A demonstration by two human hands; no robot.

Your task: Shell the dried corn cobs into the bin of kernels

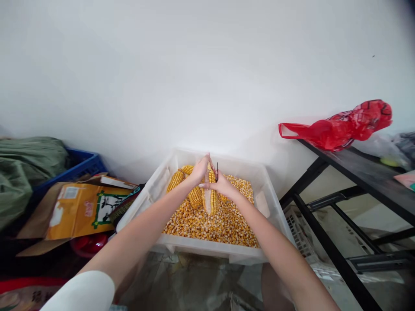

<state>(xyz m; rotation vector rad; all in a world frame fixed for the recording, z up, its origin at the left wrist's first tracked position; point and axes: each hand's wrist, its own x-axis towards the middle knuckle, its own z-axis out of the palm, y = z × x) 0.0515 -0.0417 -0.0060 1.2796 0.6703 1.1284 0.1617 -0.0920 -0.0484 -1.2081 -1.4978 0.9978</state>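
Both hands meet over a yellow corn cob (213,202) with a pale strip bared of kernels along its side. My left hand (201,169) is closed about the cob's upper end. Across the cob's middle lies the thumb of my right hand (223,185), its fingers wrapped around the far side. A thin dark upright piece (217,166) shows beside the right fingers; its kind cannot be made out. More whole cobs (195,198) lie to the left, on a bed of loose corn kernels (207,228) inside a translucent plastic bin (274,207).
A white wall stands right behind the bin. To the left are an orange cardboard box (76,207), a blue crate (86,163) and a green sack (29,172). At right, a black-framed table (372,172) carries a red plastic bag (350,125); a white basket (300,233) sits beneath.
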